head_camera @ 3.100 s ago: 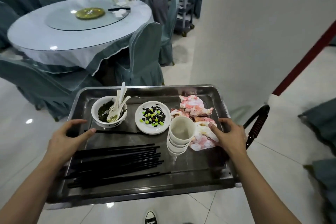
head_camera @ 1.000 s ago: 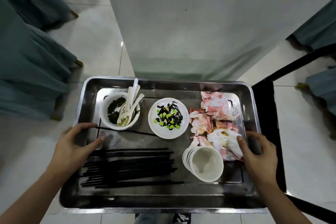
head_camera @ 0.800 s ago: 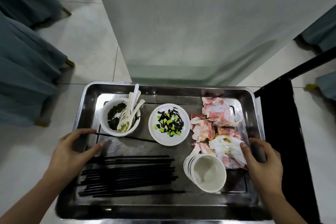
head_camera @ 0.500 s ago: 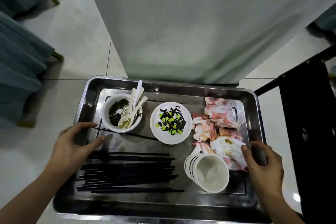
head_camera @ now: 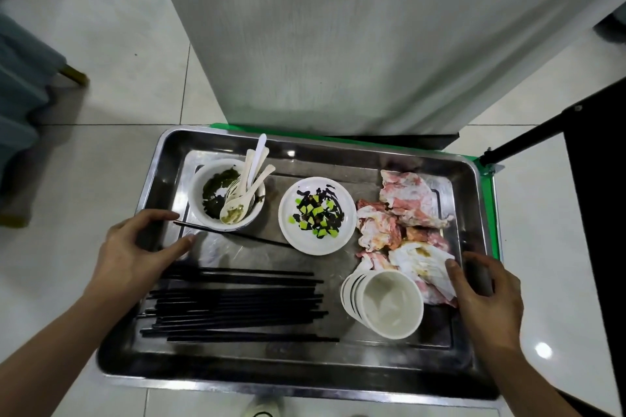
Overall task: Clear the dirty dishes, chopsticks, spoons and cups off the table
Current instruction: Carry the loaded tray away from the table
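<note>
I carry a steel tray [head_camera: 338, 379] by its two side walls. My left hand [head_camera: 135, 247] grips the left wall, thumb inside. My right hand [head_camera: 484, 291] grips the right wall, thumb on a stained napkin. On the tray lie several black chopsticks [head_camera: 237, 305], a white bowl [head_camera: 200, 193] holding several white spoons [head_camera: 250, 176], a white plate [head_camera: 318, 217] with green and black scraps, a tilted stack of white cups [head_camera: 386, 305] and crumpled red-stained napkins [head_camera: 406, 206].
A white cloth-covered wall or pillar [head_camera: 355, 27] stands just beyond the tray. A green surface [head_camera: 487, 200] shows under the tray's far and right edges. A black frame [head_camera: 548, 129] is at right. Teal-covered chairs [head_camera: 20, 85] stand at left on the tiled floor.
The view has moved from the dining table to the white pillar. The tray now sits over a green surface that came into view. Both hands keep their hold on the tray.
</note>
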The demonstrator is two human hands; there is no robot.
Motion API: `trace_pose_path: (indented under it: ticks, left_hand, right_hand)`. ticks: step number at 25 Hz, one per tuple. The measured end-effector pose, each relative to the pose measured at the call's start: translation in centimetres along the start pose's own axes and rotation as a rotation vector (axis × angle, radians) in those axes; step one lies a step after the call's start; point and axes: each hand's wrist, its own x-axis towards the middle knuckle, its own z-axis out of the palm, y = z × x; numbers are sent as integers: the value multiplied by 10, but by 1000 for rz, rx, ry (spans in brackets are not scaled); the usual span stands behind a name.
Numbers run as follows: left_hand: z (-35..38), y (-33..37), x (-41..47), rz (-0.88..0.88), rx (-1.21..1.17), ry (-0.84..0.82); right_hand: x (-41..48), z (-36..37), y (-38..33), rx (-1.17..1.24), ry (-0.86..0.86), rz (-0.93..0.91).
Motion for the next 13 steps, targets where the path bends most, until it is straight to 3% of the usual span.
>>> trace_pose_path:
  ticks: [13]
  left_hand:
    - [38, -27, 47, 1, 7, -40]
  right_hand:
    - [35, 41, 44, -47, 41, -47]
